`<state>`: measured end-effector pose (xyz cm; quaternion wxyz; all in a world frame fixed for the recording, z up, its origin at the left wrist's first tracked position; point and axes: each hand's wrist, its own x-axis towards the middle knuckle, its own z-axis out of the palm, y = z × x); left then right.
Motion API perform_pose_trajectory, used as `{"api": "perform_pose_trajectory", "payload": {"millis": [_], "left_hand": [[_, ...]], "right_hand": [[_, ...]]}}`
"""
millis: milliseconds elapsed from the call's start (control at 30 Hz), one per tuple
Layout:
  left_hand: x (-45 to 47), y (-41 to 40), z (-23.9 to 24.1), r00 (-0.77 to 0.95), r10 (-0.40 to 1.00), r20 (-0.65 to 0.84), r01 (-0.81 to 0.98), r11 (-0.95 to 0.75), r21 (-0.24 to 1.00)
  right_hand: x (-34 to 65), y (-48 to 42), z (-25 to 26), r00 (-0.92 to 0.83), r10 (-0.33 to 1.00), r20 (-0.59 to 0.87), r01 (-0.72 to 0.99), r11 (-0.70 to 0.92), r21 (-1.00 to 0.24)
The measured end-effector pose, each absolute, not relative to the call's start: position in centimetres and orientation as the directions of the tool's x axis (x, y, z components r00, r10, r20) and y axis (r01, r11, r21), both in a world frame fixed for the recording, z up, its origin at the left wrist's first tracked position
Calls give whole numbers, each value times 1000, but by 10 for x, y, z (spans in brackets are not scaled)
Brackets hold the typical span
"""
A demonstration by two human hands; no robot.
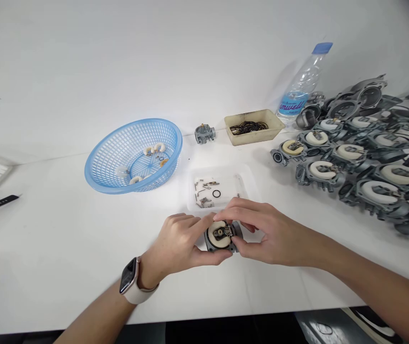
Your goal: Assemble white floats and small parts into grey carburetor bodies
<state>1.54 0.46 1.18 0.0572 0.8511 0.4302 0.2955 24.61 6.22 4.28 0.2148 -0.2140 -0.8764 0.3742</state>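
My left grip is closed around a metal body, thumb along its near edge and index finger at the far edge. My right grip is curled, fingers and thumb touching the same body by its right end; whether they pinch a small part there I cannot tell. The body sits low over the table, just on my side of the clear tray.

As I judge it, this piece is well along: the cream float lies in its round opening, and what seems left is at the small metal fitting between my right fingertips. I cannot make out whether that fitting is secured.

The tray has loose small metal parts and one black ring. More floats lie in the blue basket, not set in any body. To my right, many bodies have floats in place, so they look at least as far along as mine; some at the back show open rims, with no float that I can see.
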Motion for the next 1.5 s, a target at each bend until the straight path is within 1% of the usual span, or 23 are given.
{"api": "perform_pose_trajectory", "payload": {"millis": [267, 533, 867, 1200, 1400, 1500], "left_hand": [[16, 5, 11, 457, 761, 461, 704, -626, 336], [15, 5, 10, 457, 769, 447, 706, -619, 343], [15, 5, 10, 459, 764, 454, 707, -623, 334], [15, 5, 11, 452, 772, 447, 708, -615, 346], [16, 6, 9, 454, 769, 449, 704, -619, 348], [15, 5, 10, 457, 769, 447, 707, -619, 342]], "right_hand": [[247, 63, 40, -814, 538, 219, 205, 619, -758], [248, 63, 43, -839, 513, 181, 207, 609, -766], [247, 63, 36, -806, 554, 207, 223, 609, -761], [246, 62, 40, -824, 526, 210, 204, 622, -756], [247, 61, 40, -810, 546, 214, 214, 616, -758], [246, 61, 40, -819, 534, 210, 213, 623, -752]]}}
